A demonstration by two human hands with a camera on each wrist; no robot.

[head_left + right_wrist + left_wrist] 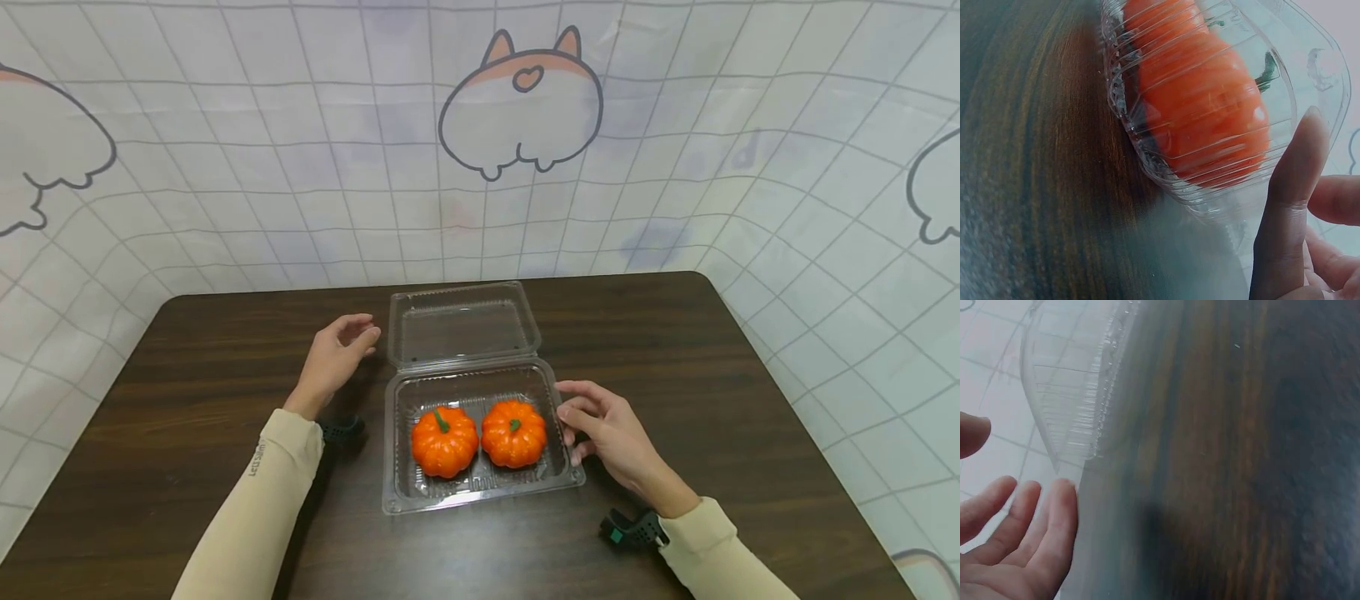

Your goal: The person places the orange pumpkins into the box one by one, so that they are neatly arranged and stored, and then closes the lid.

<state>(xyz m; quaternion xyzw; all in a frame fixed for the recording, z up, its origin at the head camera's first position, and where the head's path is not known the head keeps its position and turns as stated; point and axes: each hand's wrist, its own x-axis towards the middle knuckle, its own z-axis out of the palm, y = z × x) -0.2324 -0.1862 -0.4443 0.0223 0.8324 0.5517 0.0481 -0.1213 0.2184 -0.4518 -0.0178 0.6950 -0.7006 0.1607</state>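
Note:
A clear plastic clamshell box lies on the table with its lid folded back away from me. Two small orange pumpkins with green stems sit side by side in its base. Left of the lid, my left hand hovers with loosely bent fingers and nothing in them. In the left wrist view its fingertips are just below the lid's corner. My right hand is at the base's right rim, fingertips right against it. The right wrist view shows one finger extended along the clear wall, beside a pumpkin.
The dark wood-grain table has rounded far corners. Behind it and along both sides hangs a white grid-patterned cloth with cartoon animal drawings. Both wrists wear dark straps, and light sleeves cover the forearms.

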